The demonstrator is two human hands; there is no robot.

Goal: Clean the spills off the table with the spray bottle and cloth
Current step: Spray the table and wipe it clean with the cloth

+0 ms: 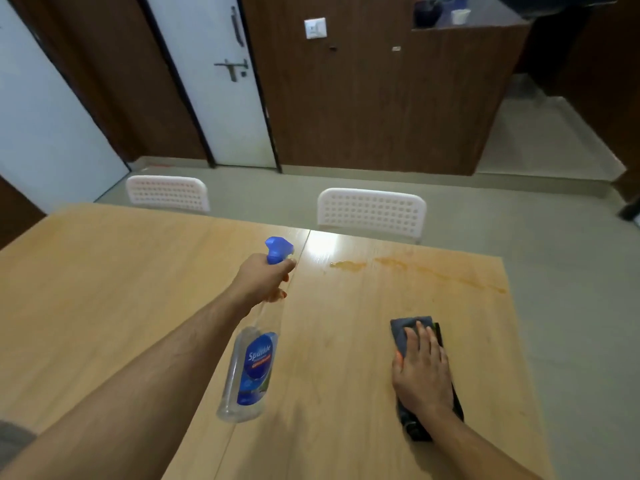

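My left hand (pixel 265 278) grips the neck of a clear spray bottle (pixel 247 372) with a blue trigger head and blue label. The bottle is held above the wooden table (pixel 121 289), its nozzle pointing toward the far right. An orange-brown spill (pixel 348 265) lies beyond the nozzle, and a longer streak of spill (pixel 446 273) runs toward the table's right edge. My right hand (pixel 420 367) lies flat, fingers together, on a dark grey folded cloth (pixel 401 327) resting on the table at the near right.
Two white perforated chairs (pixel 372 211) (pixel 168 194) stand at the table's far edge. Behind them are grey floor, a white door (pixel 214 81) and brown wooden panels. The table's right edge drops off close to the cloth.
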